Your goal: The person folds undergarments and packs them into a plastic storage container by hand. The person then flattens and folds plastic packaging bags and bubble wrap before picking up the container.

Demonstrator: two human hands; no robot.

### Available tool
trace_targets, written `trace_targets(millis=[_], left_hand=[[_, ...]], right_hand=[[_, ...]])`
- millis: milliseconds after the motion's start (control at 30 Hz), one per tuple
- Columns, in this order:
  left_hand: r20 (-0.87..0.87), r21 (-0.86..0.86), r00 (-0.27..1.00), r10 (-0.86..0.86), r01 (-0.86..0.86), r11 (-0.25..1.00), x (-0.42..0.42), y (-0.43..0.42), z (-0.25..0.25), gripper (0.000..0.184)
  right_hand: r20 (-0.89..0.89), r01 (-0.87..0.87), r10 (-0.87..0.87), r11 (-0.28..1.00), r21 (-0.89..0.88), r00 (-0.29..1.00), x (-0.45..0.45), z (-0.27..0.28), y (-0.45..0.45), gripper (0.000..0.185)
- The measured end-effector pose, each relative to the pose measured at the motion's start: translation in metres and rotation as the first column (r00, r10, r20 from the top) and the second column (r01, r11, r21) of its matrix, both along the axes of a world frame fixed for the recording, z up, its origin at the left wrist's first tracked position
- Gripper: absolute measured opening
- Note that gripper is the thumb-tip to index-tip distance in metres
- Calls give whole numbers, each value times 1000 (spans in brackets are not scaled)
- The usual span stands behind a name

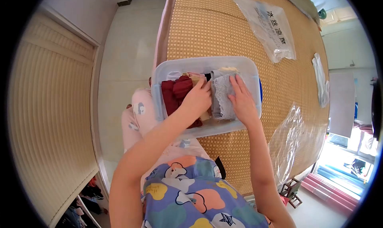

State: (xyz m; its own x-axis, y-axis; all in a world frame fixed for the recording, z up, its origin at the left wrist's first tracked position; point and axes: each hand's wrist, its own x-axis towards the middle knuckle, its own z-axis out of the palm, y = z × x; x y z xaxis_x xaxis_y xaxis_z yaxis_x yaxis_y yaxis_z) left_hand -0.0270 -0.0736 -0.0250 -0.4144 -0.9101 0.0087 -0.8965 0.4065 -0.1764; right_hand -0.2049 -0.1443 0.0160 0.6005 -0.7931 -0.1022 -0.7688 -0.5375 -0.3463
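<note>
A clear plastic storage bin [171, 65] holds folded clothes and rests on the woven mat by my legs. My left hand [198, 97] reaches into its middle, fingers stretched over a tan folded garment [205, 115], just left of a grey one. Flat against the grey lace-trimmed garment [222, 94] lies my right hand [242, 102], its fingers extended. Dark red folded clothes [175, 90] fill the left part of the bin. Behind the grey garment, a cream piece [228, 69] shows. What lies under my left palm is hidden.
The woven mat [207, 32] covers the bed. A printed plastic bag [267, 28] lies at the back, a clear plastic wrapper [288, 142] to the right, and a white cloth [320, 80] near the far right edge. A ribbed cabinet door [56, 108] stands at left.
</note>
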Motion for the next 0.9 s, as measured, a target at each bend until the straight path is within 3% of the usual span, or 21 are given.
trace_targets(millis=[67,100,200,233,333,367,433,500,533,567,667,700,767,867,900], left_hand=[[-23,24,998,-60,60,998,4,-17,-14,23],[-43,117,999,18,-13,993,7,-19,-14,23],[106,282,977,184,-207,937,22,-20,-12,21],[120,317,980,159,-190,929,25,-19,-9,22],[-44,56,984,171,-169,984,22,-11,4,20],[-254,106,929,268,-249,963,16,-9,12,23],[-603,261,669,435,-350,900,0,-7,37,31],[-617,275,638,461,-375,885,-10,-5,37,40],[-625,282,617,477,-391,876,-14,-5,37,44],[-552,397,655,517,-339,853,-14,-12,35,57],[-727,312,526,441,-320,895,-14,-25,3,59],[-709,390,490,507,-327,861,-12,-25,6,60],[-657,529,429,620,-324,784,-13,-25,16,62],[-756,66,579,306,-398,915,-25,-7,34,67],[-712,128,652,260,-244,961,-31,-1,32,69]], right_hand=[[-11,-6,5,1000,-13,1000,0,-1,1,56],[-15,-4,3,1000,-20,1000,-1,-1,1,56],[-18,0,0,999,-44,1000,-1,-3,4,56],[-22,5,-7,998,-61,1000,-1,-5,5,56],[-18,19,-21,996,-89,1000,1,-9,5,56],[-3,34,-34,996,-83,999,1,-9,6,54],[81,102,-100,995,-19,992,-2,-3,8,49],[202,174,-192,979,105,960,-7,14,17,44],[226,184,-181,983,7,957,-11,20,21,42],[248,193,-165,977,-92,955,-15,25,26,40],[253,258,-186,921,-292,949,-31,28,34,39],[247,290,-212,893,-344,945,-36,27,37,39],[381,465,-390,876,-126,838,-45,19,40,41],[454,601,-593,786,145,665,-56,5,43,45],[459,618,-642,753,226,614,-59,-1,43,47]])
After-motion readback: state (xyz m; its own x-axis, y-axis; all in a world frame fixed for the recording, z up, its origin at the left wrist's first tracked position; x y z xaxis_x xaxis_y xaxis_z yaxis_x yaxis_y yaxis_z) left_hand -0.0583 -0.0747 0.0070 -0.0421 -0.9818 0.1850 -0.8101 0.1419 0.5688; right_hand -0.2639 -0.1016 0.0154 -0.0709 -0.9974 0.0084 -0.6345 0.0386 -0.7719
